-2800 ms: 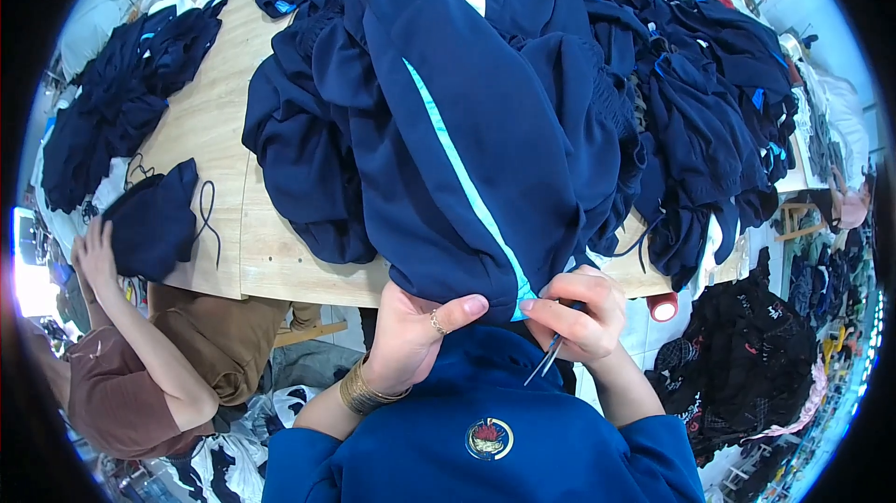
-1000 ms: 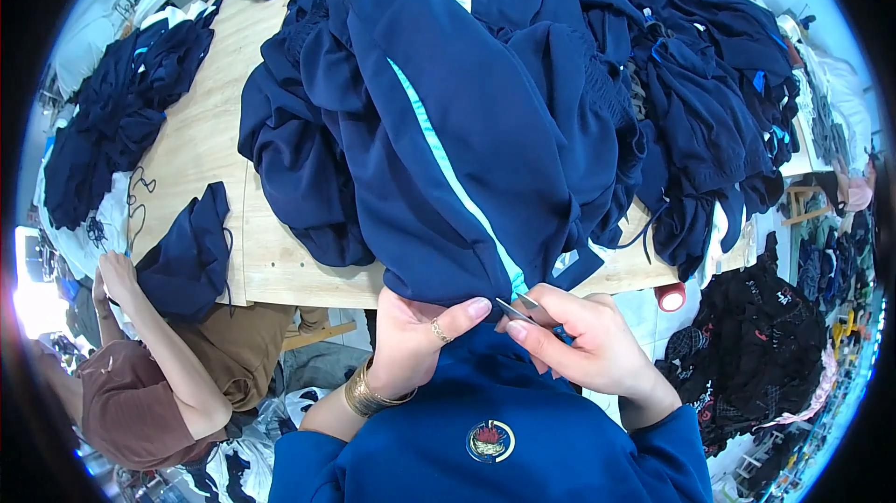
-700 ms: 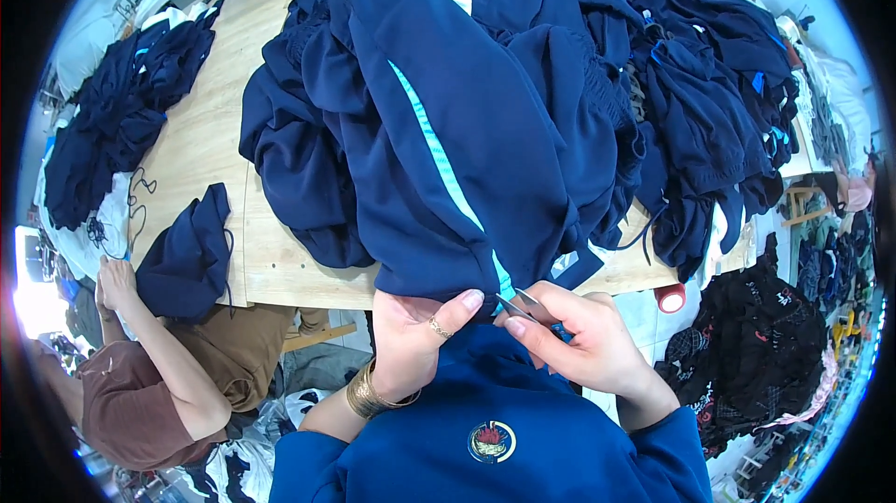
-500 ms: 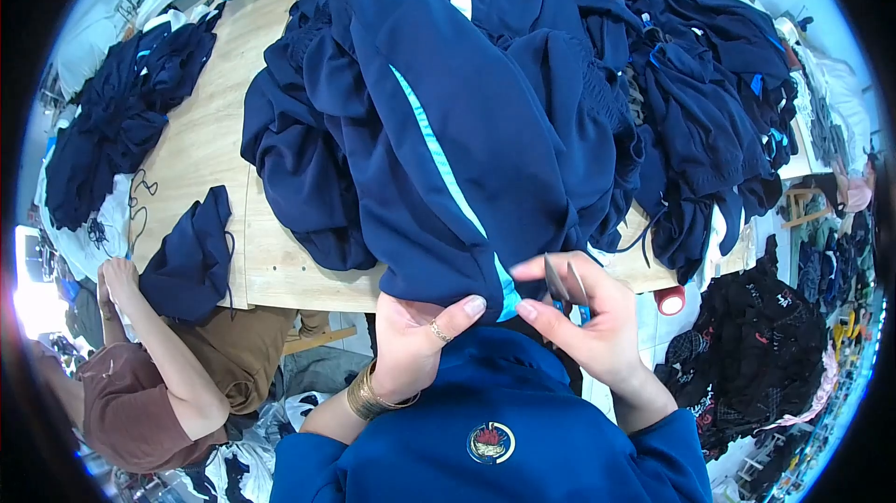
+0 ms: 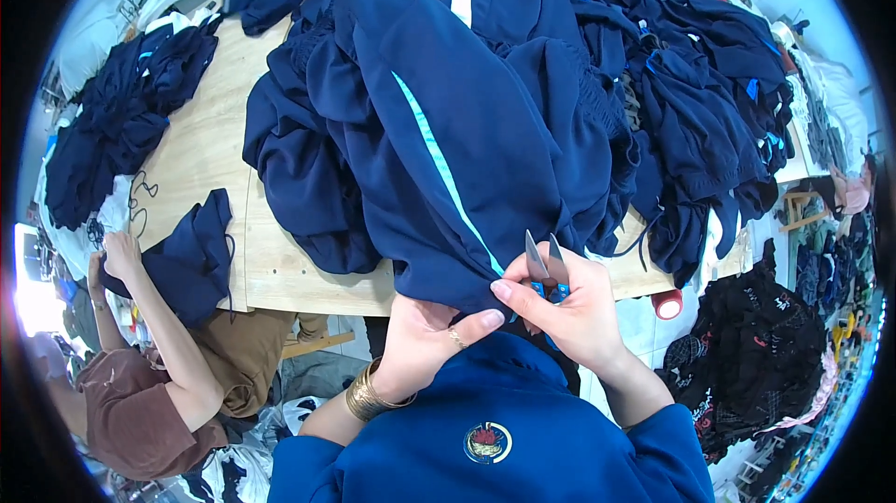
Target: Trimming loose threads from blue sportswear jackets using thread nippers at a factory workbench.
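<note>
A dark navy garment (image 5: 485, 158) with a narrow light-blue stripe (image 5: 442, 167) drapes over the table's front edge toward me. My left hand (image 5: 420, 340) holds its near edge, thumb on top and fingers underneath, hidden by the cloth. At the stripe's lower end, my right hand (image 5: 581, 312) presses thumb and forefinger against the fabric. The same hand carries small thread snips (image 5: 551, 272) with blue grips, their two blades apart and pointing away from me. Part of the snips is covered by my fingers.
More navy garments (image 5: 700, 111) are heaped at the right and farther back on the wooden table (image 5: 201, 134). Another navy pile (image 5: 131, 120) lies left. A co-worker (image 5: 154, 382) sits at lower left, hands near a small navy piece. Black clothing (image 5: 747, 363) stands heaped at lower right.
My right hand has closed in on the stripe's lower end, and the snips now point upward. The lower stripe is folded out of sight. At the far left, another person's hand has appeared beside navy cloth.
</note>
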`<state>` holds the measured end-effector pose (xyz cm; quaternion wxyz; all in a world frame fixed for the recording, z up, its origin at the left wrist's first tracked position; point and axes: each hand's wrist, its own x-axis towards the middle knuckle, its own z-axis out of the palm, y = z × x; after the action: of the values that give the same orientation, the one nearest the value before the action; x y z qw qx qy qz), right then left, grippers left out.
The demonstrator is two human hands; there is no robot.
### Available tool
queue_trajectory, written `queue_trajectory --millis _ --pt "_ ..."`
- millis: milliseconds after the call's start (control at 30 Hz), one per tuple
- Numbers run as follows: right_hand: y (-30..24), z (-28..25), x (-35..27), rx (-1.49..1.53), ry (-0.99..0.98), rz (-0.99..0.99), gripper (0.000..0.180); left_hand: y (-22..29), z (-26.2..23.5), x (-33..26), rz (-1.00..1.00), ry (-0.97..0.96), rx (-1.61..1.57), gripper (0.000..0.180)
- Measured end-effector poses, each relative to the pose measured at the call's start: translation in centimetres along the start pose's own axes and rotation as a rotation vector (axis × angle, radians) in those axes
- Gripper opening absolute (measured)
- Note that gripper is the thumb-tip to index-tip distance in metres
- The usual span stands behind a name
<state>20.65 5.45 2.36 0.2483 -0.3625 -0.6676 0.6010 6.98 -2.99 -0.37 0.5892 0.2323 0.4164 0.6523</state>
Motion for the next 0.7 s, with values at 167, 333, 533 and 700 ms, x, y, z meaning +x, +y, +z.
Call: queue_trajectory --millis 167,333,533,700 --pt "-0.1 0.8 -0.3 0.002 0.114 0.015 0.013 0.4 -0.2 0.0 -0.052 0.000 0.053 0.041" --pt "0.3 1.0 -0.3 -0.041 0.157 -0.067 0.010 0.3 -0.3 0.0 -0.081 -0.011 0.018 0.045" --pt "-0.4 -0.1 0.0 -0.068 0.062 0.060 0.013 0.0 -0.4 0.0 0.021 0.023 0.009 0.050" --pt "-1.8 -1.4 -0.6 -0.052 0.009 0.077 0.015 0.2 -0.2 -0.1 0.040 0.116 -0.027 0.046"
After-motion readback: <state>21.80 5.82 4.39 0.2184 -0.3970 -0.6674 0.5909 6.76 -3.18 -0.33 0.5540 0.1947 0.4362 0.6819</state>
